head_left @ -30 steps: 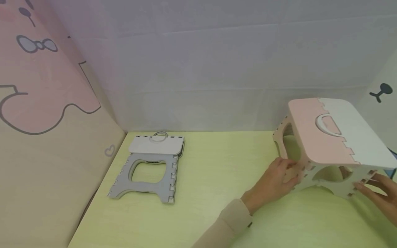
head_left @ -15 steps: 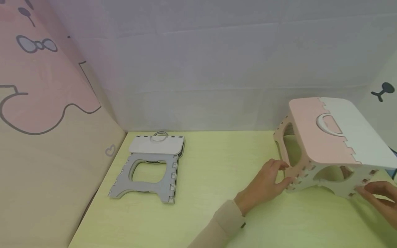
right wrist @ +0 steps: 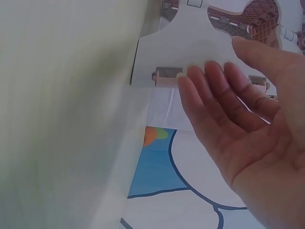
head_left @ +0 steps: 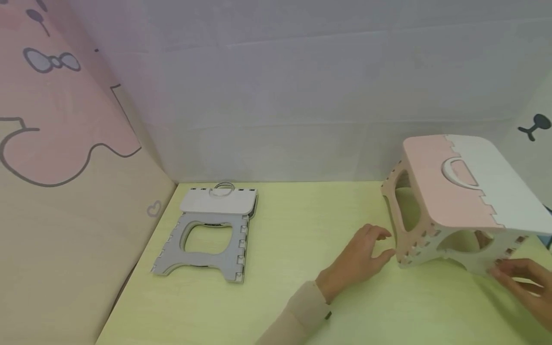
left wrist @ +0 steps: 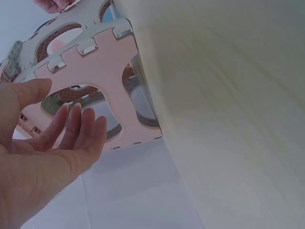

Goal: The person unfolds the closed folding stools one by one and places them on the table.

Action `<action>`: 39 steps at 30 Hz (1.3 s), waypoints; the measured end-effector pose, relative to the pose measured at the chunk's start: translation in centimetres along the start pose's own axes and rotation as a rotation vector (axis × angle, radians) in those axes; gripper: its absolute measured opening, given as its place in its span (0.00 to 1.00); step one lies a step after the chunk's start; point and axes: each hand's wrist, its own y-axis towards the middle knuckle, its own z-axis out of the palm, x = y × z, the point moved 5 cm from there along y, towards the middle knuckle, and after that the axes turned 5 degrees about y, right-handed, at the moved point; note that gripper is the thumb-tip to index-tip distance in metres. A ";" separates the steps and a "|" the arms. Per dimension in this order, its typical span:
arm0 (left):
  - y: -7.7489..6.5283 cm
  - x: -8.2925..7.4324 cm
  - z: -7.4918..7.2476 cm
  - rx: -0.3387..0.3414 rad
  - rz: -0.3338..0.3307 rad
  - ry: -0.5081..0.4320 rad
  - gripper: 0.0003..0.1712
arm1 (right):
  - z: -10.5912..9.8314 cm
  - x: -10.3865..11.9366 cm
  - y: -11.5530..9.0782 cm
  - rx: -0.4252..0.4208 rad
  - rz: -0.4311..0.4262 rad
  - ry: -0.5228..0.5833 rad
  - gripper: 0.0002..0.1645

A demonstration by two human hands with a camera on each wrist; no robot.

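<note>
A pink and white folding step stool (head_left: pixel 461 187) stands unfolded on its legs at the right of the table, with a white handle in its top. My left hand (head_left: pixel 355 263) is beside its front left corner, thumb and fingers apart, holding nothing. The left wrist view shows that hand (left wrist: pixel 52 157) with its fingers loosely bent before the stool's pink side (left wrist: pixel 112 62). By the front right leg is my right hand (head_left: pixel 526 285). In the right wrist view its fingertips (right wrist: pixel 193 71) are at the white leg; whether they touch it I cannot tell.
A grey and white folding stool (head_left: pixel 204 235) lies folded flat on the left of the pale yellow-green table (head_left: pixel 297 230). A grey-white sheet (head_left: pixel 276 96) hangs behind the table. Cartoon-printed panels (head_left: pixel 77 201) stand at both sides.
My left hand has let go of the stool's front left leg and drawn back to the left. My right hand has shifted slightly down along the right leg. The stool has barely moved.
</note>
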 end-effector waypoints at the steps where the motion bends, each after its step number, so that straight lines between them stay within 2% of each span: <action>1: -0.1 0.1 0.0 0.000 -0.002 -0.001 0.20 | 0.1 0.3 0.0 0.011 -0.013 0.011 0.17; 5: -0.5 0.4 -0.1 -0.012 0.000 0.009 0.19 | 0.6 1.6 -0.2 0.045 -0.050 0.012 0.15; 11: -1.1 0.5 -0.4 -0.015 0.025 0.023 0.19 | 1.6 3.4 -0.4 0.071 -0.092 -0.088 0.12; 15: -1.5 0.7 -0.5 -0.014 0.030 0.028 0.19 | 2.2 4.1 -0.4 0.106 -0.114 -0.107 0.13; 24: -2.3 1.1 -1.0 -0.038 0.040 0.062 0.19 | 3.1 5.4 -0.3 0.110 -0.191 -0.075 0.17; 31: -2.9 1.7 -1.3 -0.006 0.013 0.074 0.19 | 3.7 6.2 0.0 0.176 -0.208 -0.078 0.21; 39: -3.5 2.1 -1.9 -0.022 0.030 0.103 0.20 | 4.6 7.0 0.1 0.230 -0.253 -0.076 0.23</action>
